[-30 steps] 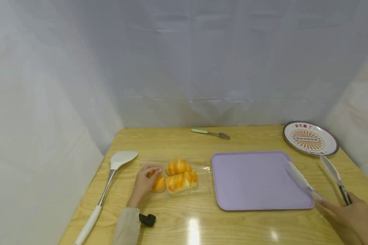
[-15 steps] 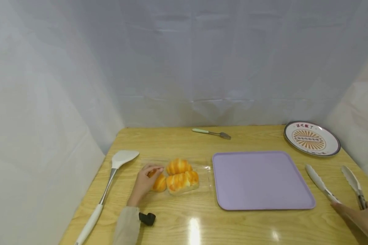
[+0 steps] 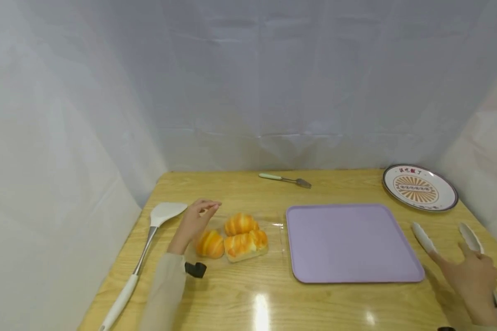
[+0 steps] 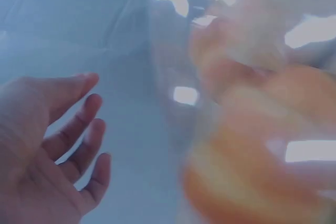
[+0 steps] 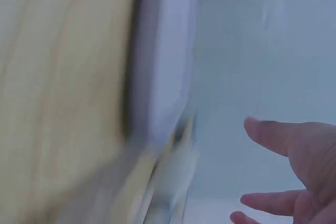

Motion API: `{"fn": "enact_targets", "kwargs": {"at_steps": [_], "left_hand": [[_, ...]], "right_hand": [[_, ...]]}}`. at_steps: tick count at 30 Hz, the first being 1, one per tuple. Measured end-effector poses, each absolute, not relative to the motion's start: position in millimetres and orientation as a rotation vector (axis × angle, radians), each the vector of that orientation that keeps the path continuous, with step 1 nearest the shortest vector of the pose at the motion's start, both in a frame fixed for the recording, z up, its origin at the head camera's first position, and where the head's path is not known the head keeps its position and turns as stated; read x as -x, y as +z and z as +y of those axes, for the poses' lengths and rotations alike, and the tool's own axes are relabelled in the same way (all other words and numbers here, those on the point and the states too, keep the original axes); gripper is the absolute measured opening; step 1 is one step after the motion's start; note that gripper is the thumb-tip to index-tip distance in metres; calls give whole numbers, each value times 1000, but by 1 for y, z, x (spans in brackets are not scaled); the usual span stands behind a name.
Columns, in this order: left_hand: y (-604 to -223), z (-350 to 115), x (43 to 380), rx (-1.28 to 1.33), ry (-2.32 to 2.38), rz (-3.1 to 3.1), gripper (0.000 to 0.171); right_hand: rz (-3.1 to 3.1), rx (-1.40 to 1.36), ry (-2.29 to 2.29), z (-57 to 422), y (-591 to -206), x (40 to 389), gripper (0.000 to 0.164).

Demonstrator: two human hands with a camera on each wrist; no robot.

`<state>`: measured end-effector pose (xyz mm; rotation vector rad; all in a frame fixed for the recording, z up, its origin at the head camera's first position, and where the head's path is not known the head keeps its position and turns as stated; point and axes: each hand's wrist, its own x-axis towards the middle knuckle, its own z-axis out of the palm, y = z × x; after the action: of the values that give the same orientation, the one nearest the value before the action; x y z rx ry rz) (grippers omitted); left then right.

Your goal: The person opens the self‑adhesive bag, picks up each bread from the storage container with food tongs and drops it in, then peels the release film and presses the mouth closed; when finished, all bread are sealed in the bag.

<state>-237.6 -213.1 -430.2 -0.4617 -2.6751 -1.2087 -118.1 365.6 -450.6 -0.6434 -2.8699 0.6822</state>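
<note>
My left hand (image 3: 192, 225) hovers just above and left of three bread pieces, its fingers loosely bent with nothing between them. A striped roll (image 3: 210, 245), a second roll (image 3: 241, 224) and a small loaf (image 3: 246, 248) sit in a clear plastic container (image 3: 276, 239). The left wrist view shows the bread blurred beside the empty hand (image 4: 47, 150). Metal tongs with pale tips (image 3: 424, 239) lie spread on the table at the right. My right hand (image 3: 470, 276) is over them, partly hiding them; in the right wrist view its fingers (image 5: 270, 203) are extended and hold nothing.
A purple tray (image 3: 356, 243) lies mid-right, between the bread and the tongs. A white-headed spatula (image 3: 165, 214) lies at the left. Towards the back are a fork-like utensil with a pale green handle (image 3: 270, 176) and a patterned plate (image 3: 420, 188). Pale sheeting (image 3: 252, 92) encloses the table.
My left hand has risen away from the left roll, uncovering it. My right hand, which held the tongs, moved them right off the tray's edge and has let go of them.
</note>
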Motion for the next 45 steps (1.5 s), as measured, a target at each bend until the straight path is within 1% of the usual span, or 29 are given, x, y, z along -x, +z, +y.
{"fn": "enact_targets", "kwargs": {"at_steps": [3, 5, 8, 11, 14, 18, 21, 22, 24, 26, 28, 31, 35, 38, 41, 45], "left_hand": [[-408, -200, 257, 577, -1127, -2785, 31], [-396, -189, 271, 641, -1097, -2878, 31], [-387, -170, 293, 705, -1057, -3009, 30], [-390, -151, 309, 789, -1026, -3096, 30], [-398, -136, 319, 840, -1020, -3167, 30], [-409, -122, 322, 845, -975, -3311, 35], [-415, -118, 320, 783, -908, -3446, 41], [-416, -117, 319, 748, -896, -3487, 42], [-419, -117, 317, 702, -882, -3543, 35], [-421, -117, 317, 711, -855, -3562, 28], [-423, -117, 317, 732, -871, -3564, 24], [-424, -119, 318, 787, -883, -3524, 23], [-422, -125, 320, 847, -975, -3404, 25], [-415, -135, 320, 868, -1109, -3294, 28], [-404, -146, 314, 864, -1274, -3178, 32], [-384, -163, 300, 772, -1487, -3010, 35]], "right_hand": [[-2748, 352, 778, 321, -442, 130, 71], [-2683, 189, 874, 288, -438, 136, 60], [-2670, 40, 1027, 236, -433, 142, 54], [-2687, -42, 1241, 188, -435, 141, 53], [-2705, -123, 1547, 150, -442, 137, 55], [-2723, -240, 1925, 114, -454, 133, 61], [-2728, -303, 2089, 94, -462, 132, 64], [-2718, -314, 2126, 89, -465, 131, 63], [-2679, -302, 2183, 79, -470, 132, 57], [-2632, -257, 2213, 72, -475, 132, 47], [-2598, -209, 2226, 67, -478, 133, 39], [-2572, -159, 2227, 64, -479, 135, 32], [-2579, -184, 2154, 66, -474, 142, 26], [-2589, -238, 2019, 72, -468, 148, 19], [-2590, -314, 1771, 80, -457, 152, 8], [-2529, -462, 1360, 92, -434, 161, 3]]}}
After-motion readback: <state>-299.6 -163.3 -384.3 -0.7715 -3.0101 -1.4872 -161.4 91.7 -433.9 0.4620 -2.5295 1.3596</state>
